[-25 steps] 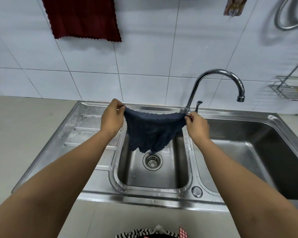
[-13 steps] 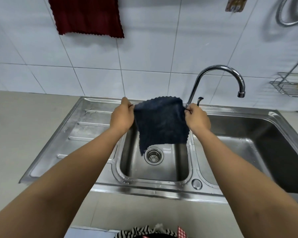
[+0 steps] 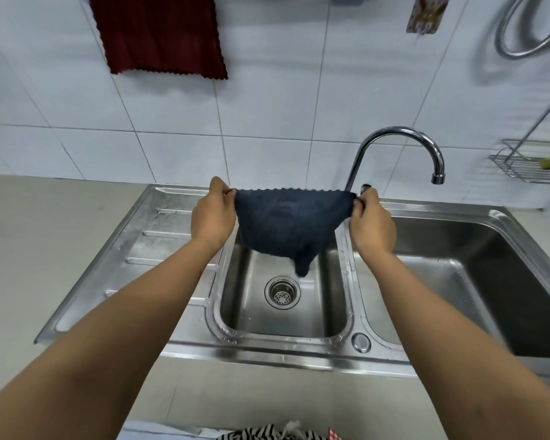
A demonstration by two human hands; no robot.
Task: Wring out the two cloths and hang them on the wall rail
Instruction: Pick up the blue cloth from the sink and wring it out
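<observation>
Scallop-edged navy cloth (image 3: 283, 227), taut between hands

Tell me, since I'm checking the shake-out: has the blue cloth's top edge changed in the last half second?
Yes. The blue cloth is now stretched wider between both hands over the small basin; its lower edge bunches up.

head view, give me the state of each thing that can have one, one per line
dark blue cloth: stretched by its top corners over the small basin
left hand: pinching a corner
right hand: pinching the other corner
dark red cloth: hanging on the wall
faucet: off
small basin: drained
</observation>
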